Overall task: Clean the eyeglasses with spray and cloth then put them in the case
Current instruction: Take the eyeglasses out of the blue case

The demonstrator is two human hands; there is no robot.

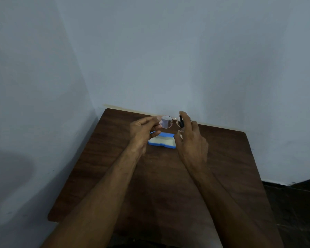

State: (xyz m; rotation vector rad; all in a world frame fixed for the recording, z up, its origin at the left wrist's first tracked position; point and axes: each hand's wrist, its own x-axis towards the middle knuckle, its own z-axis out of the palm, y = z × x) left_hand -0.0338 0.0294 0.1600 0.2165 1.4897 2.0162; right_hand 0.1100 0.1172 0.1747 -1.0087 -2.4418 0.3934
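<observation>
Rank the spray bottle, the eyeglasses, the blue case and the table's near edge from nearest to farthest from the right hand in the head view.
1. Spray bottle: held in the right hand's fingers.
2. Eyeglasses: just left of it, held up.
3. Blue case: lower left, on the table.
4. Table's near edge: far below.

Bench [168, 185]: dark brown wood-grain surface, smooth, low sheen; whether solid wood or laminate cannot be told. A pale, unfinished-looking strip runs along its far edge.

Eyeglasses [166, 122]: thin metal wire frame, coppery tone, slightly shiny; lenses clear and glossy, with a faint pink reflection at the rim.

Case [161, 141]: blue shell that looks like hard plastic, smooth, semi-matt; pale lining inside, soft and matt in look.

Spray bottle [181, 121]: black, smooth, apparently plastic, mostly hidden.

Wall [186, 59]: painted, matt, pale blue-grey.
</observation>
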